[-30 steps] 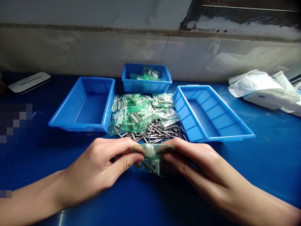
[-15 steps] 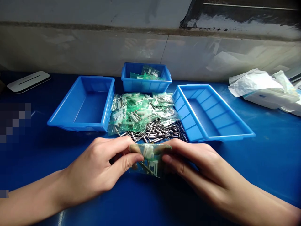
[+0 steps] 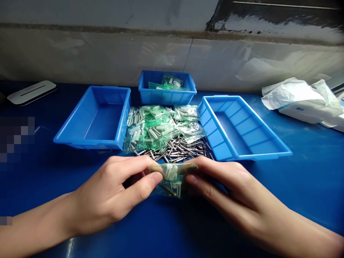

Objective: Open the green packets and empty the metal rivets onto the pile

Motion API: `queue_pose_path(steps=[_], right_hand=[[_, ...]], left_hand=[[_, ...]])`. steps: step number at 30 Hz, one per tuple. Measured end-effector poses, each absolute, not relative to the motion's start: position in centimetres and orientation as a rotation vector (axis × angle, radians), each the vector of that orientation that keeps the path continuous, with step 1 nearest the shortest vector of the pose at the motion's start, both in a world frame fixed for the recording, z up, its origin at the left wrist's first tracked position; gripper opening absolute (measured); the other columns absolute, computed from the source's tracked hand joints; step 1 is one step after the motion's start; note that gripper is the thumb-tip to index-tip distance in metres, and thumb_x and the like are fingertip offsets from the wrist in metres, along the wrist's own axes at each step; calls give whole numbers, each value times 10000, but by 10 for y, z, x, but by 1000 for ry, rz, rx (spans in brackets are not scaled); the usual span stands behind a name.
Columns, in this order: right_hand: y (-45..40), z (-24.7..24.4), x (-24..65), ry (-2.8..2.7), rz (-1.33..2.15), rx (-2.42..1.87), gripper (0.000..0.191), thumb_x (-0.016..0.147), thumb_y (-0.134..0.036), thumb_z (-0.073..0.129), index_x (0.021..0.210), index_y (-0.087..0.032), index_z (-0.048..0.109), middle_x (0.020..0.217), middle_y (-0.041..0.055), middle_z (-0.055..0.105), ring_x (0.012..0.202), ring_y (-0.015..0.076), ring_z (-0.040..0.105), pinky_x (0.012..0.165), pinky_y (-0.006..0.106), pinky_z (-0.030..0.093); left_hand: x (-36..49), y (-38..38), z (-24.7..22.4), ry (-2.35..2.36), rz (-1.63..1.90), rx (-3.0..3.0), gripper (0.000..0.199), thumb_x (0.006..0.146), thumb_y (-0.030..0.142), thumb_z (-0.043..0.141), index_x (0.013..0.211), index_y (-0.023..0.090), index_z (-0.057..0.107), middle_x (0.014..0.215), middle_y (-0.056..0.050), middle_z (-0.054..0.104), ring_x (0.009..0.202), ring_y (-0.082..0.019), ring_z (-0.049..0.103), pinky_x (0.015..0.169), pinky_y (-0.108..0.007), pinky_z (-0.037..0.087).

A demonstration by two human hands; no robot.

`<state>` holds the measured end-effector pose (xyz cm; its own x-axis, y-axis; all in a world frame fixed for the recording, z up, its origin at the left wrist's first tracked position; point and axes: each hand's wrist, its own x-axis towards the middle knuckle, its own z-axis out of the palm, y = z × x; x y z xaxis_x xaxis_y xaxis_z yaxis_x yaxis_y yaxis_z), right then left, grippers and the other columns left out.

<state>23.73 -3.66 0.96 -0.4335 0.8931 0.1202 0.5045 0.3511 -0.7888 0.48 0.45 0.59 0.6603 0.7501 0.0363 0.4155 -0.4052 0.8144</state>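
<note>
Between my two hands is a small clear green plastic bag [image 3: 172, 181], with white plastic wall plugs and metal screws showing through it. My left hand [image 3: 118, 188] pinches its left side between thumb and fingers. The right side is gripped by my right hand [image 3: 228, 190], its thumb in front and its fingertips partly hidden behind the bag. Just beyond the hands lies a heap of loose metal screws [image 3: 178, 150]. Similar filled bags [image 3: 158, 129] are piled against that heap on its far side.
A blue bin [image 3: 88, 145] stands left of the pile and another blue bin [image 3: 255, 157] right of it. Behind, a smaller blue bin [image 3: 168, 97] holds some bags. A white flat device [image 3: 32, 93] lies far left, crumpled white paper [image 3: 291, 94] far right, on the blue table [image 3: 150, 233].
The held bag has shifted very slightly, and my left thumb has moved a little up and left along it. Both hands keep their hold; the bins and pile stay put.
</note>
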Motion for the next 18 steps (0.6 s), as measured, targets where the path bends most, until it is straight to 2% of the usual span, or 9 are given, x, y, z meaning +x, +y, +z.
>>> queue_pose_path(steps=[4, 8, 12, 18], right_hand=[[-35, 10, 237, -2032, 979, -1208, 157, 1002, -200, 499, 933, -243, 633, 793, -23, 731, 619, 135, 657, 576, 204, 537], [-34, 12, 237, -2020, 1025, -1208, 152, 993, -185, 503, 918, -231, 627, 794, -14, 727, 639, 142, 655, 577, 213, 523], [-34, 12, 237, -2008, 1053, -1194, 152, 984, -157, 506, 932, -227, 630, 838, -15, 739, 650, 129, 650, 603, 205, 516], [-34, 12, 237, -2028, 1062, -1223, 160, 996, -194, 506, 881, -216, 616, 798, -23, 722, 633, 124, 627, 593, 203, 492]], left_hand=[[4, 2, 5, 904, 491, 2026, 214, 959, 231, 521, 810, 198, 672, 817, 13, 748, 699, -150, 685, 587, -210, 483], [3, 2, 2, 909, 489, 2046, 169, 943, 225, 571, 806, 197, 666, 810, 17, 740, 690, -144, 683, 607, -213, 480], [3, 3, 0, 891, 521, 2060, 103, 938, 204, 598, 906, 213, 695, 827, 27, 742, 706, -136, 686, 608, -199, 478], [3, 4, -1, 881, 525, 2081, 97, 933, 172, 617, 885, 203, 696, 805, 33, 735, 680, -123, 678, 610, -185, 480]])
